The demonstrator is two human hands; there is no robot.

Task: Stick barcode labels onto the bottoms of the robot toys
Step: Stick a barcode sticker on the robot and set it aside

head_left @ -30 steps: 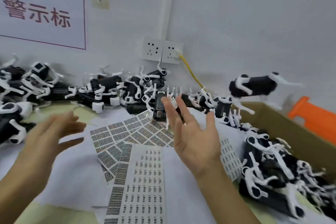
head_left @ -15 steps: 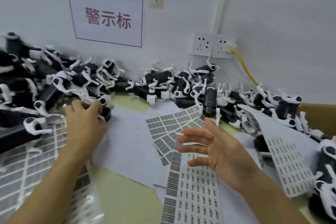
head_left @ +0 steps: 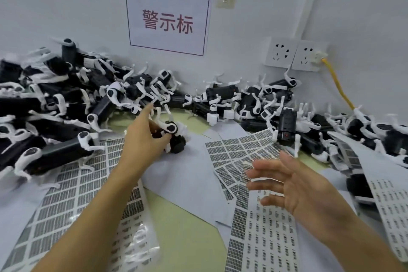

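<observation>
One robot toy gripped in left hand fingers; right hand apart.

Left hand round robot toy

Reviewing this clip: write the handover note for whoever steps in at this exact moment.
Left hand grips one robot toy at the edge of the left pile.
Right hand hangs open above the barcode label sheets, holding nothing.
More toys lie along the wall; more sheets lie front left and right.
Done: toy picked.
Left: turn it bottom up, peel a label, stick it on. No label on this toy is visible.
</observation>
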